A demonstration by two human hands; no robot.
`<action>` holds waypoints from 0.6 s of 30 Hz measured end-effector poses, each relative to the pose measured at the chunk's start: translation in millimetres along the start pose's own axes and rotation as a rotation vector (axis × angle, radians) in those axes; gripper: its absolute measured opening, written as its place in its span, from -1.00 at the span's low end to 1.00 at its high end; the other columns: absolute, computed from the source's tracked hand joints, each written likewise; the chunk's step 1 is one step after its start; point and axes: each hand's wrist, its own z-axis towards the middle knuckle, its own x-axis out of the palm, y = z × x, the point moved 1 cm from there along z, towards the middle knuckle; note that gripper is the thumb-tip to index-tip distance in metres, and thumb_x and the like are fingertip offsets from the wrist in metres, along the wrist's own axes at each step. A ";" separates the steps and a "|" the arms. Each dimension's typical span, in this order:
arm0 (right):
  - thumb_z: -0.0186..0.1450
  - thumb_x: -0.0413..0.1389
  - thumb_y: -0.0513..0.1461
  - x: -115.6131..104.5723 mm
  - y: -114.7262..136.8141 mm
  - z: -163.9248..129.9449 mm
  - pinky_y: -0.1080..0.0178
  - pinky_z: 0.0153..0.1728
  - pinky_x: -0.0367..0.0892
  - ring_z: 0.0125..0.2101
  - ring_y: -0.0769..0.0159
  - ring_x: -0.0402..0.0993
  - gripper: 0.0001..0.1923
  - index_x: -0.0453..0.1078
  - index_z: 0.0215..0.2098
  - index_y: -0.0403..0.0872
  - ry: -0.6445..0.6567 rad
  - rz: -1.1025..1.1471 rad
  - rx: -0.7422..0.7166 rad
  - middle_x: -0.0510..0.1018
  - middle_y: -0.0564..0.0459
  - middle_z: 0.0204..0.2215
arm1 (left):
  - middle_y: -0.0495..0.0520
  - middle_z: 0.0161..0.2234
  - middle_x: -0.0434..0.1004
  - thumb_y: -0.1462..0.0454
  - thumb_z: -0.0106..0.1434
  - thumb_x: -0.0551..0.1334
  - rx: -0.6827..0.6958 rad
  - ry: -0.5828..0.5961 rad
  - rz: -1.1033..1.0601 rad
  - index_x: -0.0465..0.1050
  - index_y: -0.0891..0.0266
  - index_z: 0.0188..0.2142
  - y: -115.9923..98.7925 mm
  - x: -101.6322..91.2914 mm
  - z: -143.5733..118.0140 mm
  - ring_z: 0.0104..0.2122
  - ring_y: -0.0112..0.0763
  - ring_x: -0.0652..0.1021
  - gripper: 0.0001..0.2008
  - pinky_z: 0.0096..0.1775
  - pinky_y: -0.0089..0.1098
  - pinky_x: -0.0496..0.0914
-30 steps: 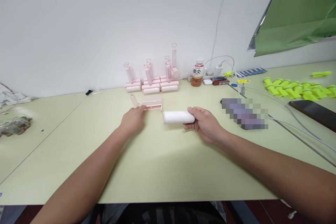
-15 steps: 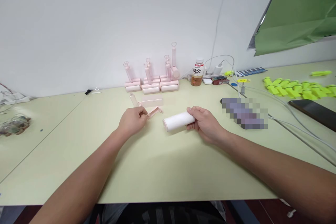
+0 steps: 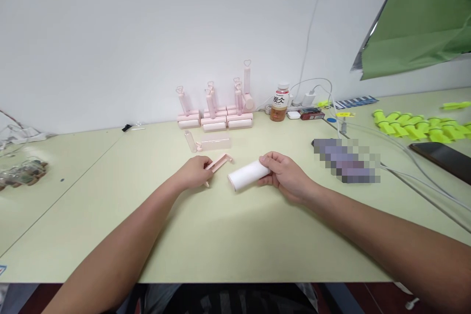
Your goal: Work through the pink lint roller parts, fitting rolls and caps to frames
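Pink handle (image 3: 220,162) now lifted clear of its cover (image 3: 214,143), in left hand (image 3: 194,173).

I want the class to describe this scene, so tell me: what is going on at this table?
A person sits at a pale green table. The left hand holds a pink roller handle, and the right hand holds a white paper roll, with a gap between the two parts. Behind them lies a clear cover, and finished pink rollers stand along the wall beside a drink bottle.

The left hand (image 3: 194,172) grips a pink handle (image 3: 220,162); the right hand (image 3: 285,175) holds a white roll (image 3: 247,175).
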 end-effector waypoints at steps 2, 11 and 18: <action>0.23 0.27 -0.18 0.0 0.3 0.0 0.28 -0.46 0.58 -0.41 0.34 0.47 -0.77 0.32 -0.43 -0.10 -0.003 0.004 -0.003 0.44 0.06 -0.42 | 0.01 -0.35 0.47 0.30 0.05 0.17 0.016 -0.018 -0.089 0.36 0.16 -0.27 -4.1 5.0 -3.6 -0.43 -0.34 0.53 -0.81 -0.49 -0.42 0.38; 0.19 0.30 -0.17 2.5 0.9 -1.3 0.22 -0.37 0.60 -0.39 0.33 0.48 -0.74 0.32 -0.43 -0.10 0.017 0.022 -0.012 0.45 0.07 -0.43 | -0.09 -0.60 0.28 0.14 0.32 0.00 0.081 0.007 -0.603 0.23 0.16 -0.35 -43.5 28.4 -28.1 -0.64 -0.45 0.35 -0.81 -0.59 -0.45 0.27; 0.12 0.36 -0.13 3.9 -0.2 -2.8 0.23 -0.39 0.59 -0.41 0.34 0.47 -0.69 0.34 -0.44 -0.11 0.006 0.014 -0.036 0.46 0.09 -0.46 | -0.09 -0.51 0.26 0.01 0.34 0.02 0.078 -0.016 -0.634 0.26 0.15 -0.28 -48.9 41.8 -30.9 -0.60 -0.46 0.37 -0.72 -0.65 -0.47 0.26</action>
